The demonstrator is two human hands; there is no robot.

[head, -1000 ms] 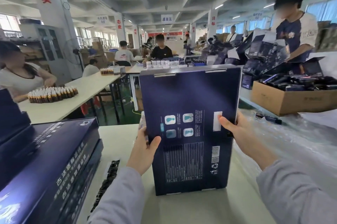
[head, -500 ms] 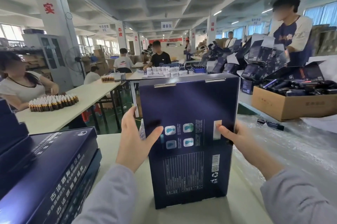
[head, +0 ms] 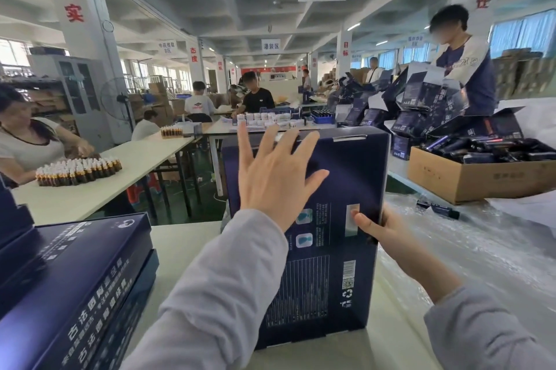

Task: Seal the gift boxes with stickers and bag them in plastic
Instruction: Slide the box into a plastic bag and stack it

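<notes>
Head view, as I read it from my station: one dark blue cardboard gift box point(head: 340, 219) stands upright on the pale surface point(head: 180, 249), printed back panel toward me. My left hand point(head: 270, 177) is spread wide, fingers apart, raised in front of the box's upper left; whether the palm touches the panel I cannot tell. My right hand point(head: 382, 228) is clamped on the box's right edge, thumb pressed on the panel beside a small pale rectangular label point(head: 352, 219). Two flat dark blue boxes point(head: 75, 279) lie stacked at left. Crinkled clear plastic sheeting point(head: 481, 249) covers the surface at right. Both sleeves are grey.
</notes>
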